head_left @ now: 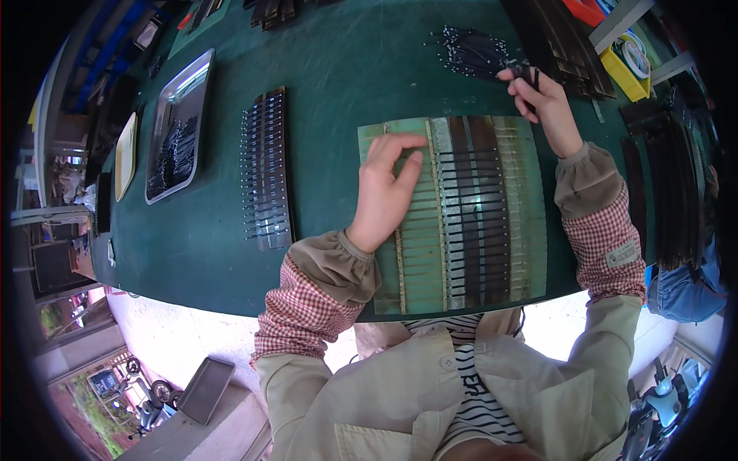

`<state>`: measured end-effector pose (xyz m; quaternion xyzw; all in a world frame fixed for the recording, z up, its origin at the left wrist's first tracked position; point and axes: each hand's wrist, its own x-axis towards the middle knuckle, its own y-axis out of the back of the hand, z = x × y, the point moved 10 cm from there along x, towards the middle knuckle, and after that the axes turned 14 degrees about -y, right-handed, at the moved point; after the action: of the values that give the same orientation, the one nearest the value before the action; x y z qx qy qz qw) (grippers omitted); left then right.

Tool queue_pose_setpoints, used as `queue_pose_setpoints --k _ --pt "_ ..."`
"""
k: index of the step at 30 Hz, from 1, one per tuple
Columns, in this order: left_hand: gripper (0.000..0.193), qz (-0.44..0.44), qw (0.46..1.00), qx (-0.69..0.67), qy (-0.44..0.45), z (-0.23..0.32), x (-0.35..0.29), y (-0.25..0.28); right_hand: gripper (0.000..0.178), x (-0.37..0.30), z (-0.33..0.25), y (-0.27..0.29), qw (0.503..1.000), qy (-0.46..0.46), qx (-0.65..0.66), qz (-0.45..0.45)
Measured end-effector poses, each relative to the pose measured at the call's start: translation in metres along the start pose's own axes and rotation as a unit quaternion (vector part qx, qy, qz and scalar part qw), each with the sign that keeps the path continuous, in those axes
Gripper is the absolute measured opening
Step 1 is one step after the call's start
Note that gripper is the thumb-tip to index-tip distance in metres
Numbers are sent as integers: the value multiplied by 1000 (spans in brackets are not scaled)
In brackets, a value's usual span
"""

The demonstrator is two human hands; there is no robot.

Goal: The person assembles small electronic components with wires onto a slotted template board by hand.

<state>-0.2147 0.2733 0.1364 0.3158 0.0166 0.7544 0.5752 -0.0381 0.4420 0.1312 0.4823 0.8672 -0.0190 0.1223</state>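
Note:
A green slotted board (532,223) lies before me. Thin black leads (461,223) are laid side by side across it, over dark strips (492,265). My left hand (387,183) rests over the board's upper left part. Its thumb and forefinger are a little apart, the tips next to the upper end of the row, and nothing shows between them. Beyond the board's upper right corner, my right hand (544,100) is closed on a few thin black leads (526,75). A loose pile of similar leads with pale, bead-like ends (473,52) lies beside it.
To the left, a dark strip carrying a row of leads (267,169) lies on the green table (327,92). Farther left stands a metal tray (201,100) holding black leads. Dark strips (565,54) are stacked at far right, near a yellow bin (626,73).

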Motion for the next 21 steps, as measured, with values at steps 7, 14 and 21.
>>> queue_pose_setpoints --k 7,14,21 --pt "9 26 967 -238 84 -24 23 -42 19 -30 25 -64 976 -144 -18 -162" --pt "6 -22 965 -243 92 -39 26 -68 18 -19 51 -63 973 -117 -45 -193" --pt "4 -36 997 -63 20 -63 22 -61 18 2 67 -26 987 -105 -62 -107"
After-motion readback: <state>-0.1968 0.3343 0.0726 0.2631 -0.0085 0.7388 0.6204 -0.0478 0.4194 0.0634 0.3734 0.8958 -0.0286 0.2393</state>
